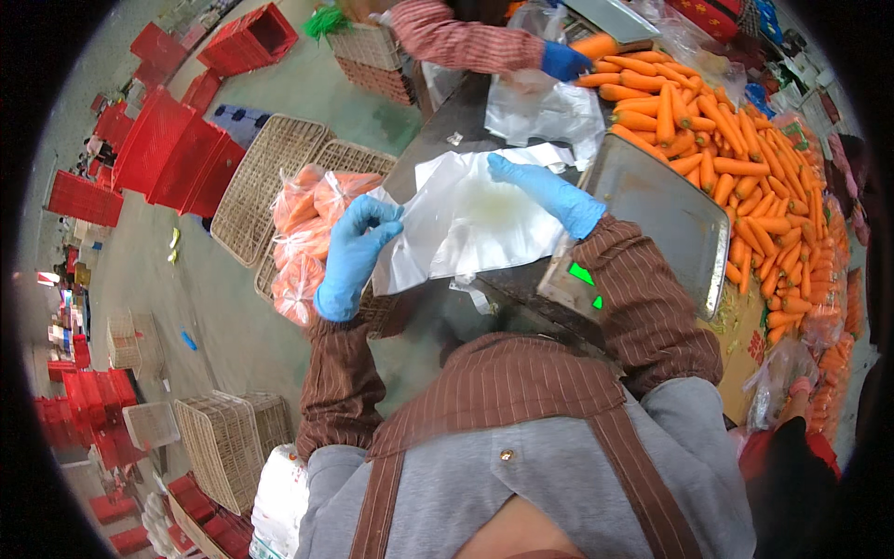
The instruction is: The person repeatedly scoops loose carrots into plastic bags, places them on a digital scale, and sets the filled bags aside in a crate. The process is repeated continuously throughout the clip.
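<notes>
My left hand (357, 251), in a blue glove, pinches the left edge of a white plastic bag (461, 230) between thumb and fingers. The bags lie flat in a stack on a dark table (419, 168). My right hand (548, 192), gloved too, rests on the stack's upper right with its fingers extended; whether it grips any plastic cannot be told. Just right of it is a metal scale pan (660, 223), and beyond that a big pile of loose carrots (740, 168). Tied clear bags of carrots (300, 244) sit in a basket left of my left hand.
Across the table, a co-worker's blue-gloved hand (564, 61) touches the carrots beside more plastic bags (545, 115). Plastic baskets (269, 185) stand at the left, with red crates (174, 154) farther off. Another person's hand (800, 386) is at the lower right by bagged carrots.
</notes>
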A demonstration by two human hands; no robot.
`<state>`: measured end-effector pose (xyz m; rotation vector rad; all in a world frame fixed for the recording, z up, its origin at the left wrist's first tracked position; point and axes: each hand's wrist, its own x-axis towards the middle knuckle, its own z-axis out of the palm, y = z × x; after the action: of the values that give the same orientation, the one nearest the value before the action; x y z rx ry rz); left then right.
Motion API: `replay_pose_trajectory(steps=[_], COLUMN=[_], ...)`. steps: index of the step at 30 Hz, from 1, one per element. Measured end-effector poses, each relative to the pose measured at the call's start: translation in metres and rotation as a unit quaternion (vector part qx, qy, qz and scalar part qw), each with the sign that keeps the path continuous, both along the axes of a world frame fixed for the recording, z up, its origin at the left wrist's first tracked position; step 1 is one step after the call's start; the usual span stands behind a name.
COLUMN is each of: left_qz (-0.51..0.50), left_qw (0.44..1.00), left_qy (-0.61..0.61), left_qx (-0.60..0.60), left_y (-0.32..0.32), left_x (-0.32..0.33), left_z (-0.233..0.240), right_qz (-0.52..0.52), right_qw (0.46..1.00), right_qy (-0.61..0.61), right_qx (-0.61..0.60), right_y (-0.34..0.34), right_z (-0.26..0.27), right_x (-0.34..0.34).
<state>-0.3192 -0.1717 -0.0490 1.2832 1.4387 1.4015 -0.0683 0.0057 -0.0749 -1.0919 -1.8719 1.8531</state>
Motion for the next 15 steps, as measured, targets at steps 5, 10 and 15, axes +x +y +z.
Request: replay_pose_trajectory(steps=[5,10,15], left_qz=[-0.046,-0.077,-0.056], left_qw=[0.997,0.988,0.944], left_qy=[0.028,0.116,0.307], left_qx=[0.062,0.064,0.110], left_y=[-0.026,-0.033,-0.012], left_x=[0.068,0.128,0.187], left_z=[0.045,0.048,0.051], right_qz=[0.054,0.067,-0.157], right_qw=[0.968,0.982,0.977], right_qy=[0.227,0.169,0.119], right_qx=[-0.095,0.053,0.079], right_y=[-0.015,-0.029,-0.046], right_z=[0.015,0.040,0.063], right_x=[0.038,0.114,0.192])
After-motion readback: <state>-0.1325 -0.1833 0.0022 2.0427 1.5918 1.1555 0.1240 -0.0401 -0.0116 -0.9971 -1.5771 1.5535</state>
